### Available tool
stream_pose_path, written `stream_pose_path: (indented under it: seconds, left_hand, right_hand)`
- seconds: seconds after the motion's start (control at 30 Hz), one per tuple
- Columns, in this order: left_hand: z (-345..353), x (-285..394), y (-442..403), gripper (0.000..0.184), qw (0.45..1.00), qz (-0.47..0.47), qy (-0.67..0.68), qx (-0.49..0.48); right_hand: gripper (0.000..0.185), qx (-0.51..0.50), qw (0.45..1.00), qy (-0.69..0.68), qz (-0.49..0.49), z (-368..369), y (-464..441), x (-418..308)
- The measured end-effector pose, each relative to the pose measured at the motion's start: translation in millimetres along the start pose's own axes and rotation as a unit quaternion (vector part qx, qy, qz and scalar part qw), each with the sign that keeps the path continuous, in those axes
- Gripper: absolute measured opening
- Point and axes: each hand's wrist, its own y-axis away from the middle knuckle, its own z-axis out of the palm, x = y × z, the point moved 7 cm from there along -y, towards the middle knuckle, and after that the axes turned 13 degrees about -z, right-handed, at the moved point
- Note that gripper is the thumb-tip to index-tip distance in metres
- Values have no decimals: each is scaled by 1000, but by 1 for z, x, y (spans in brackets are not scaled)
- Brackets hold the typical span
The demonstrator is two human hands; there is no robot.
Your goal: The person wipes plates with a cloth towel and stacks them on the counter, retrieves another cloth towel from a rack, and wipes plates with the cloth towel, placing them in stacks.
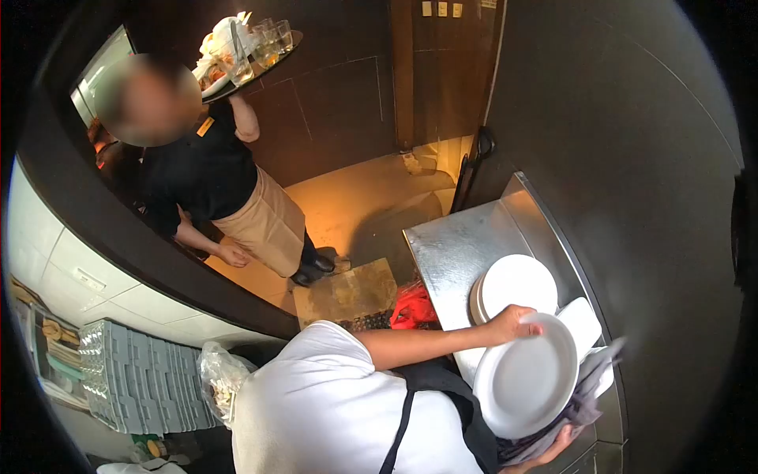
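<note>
Left hand (pixel 513 323) grips the oval plate (pixel 530 377) at its 12 o'clock rim; probably edge-only to leave the face uncovered. Right hand (pixel 560 444) is at 5 o'clock, against the gray-purple cloth (pixel 583 407); can't tell if it's clenched, folds hide the fingers. Cloth bunches round the plate's 3-to-5 side, likely as padding or for wiping. Round plate stack (pixel 519 286) just beside at 12, on the steel counter (pixel 454 249), likely for easy reach. White dish (pixel 580 322) at 1. Further out at 10, a co-worker (pixel 207 170) carries a loaded tray (pixel 278 65) high, presumably for clearance.
</note>
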Motion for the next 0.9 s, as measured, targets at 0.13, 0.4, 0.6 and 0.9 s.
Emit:
stream_pose_path:
  seconds: [0.13, 0.4, 0.6, 0.9]
  left_hand:
    - [50, 5, 1, 64, 994, -54, 27, -94]
    - [57, -32, 6, 79, 997, -37, 64, -10]
    - [49, -81, -5, 61, 988, -100, -28, 117]
    - [74, -67, -20, 69, 990, -128, -4, 58]
  right_hand:
    - [46, -180, 967, 115, -137, -56, -75, 67]
    - [44, -351, 909, 138, 177, -37, 20, 125]
    - [42, -479, 847, 194, 122, -10, -24, 52]
    - [44, -344, 882, 173, -271, 27, -77, -85]
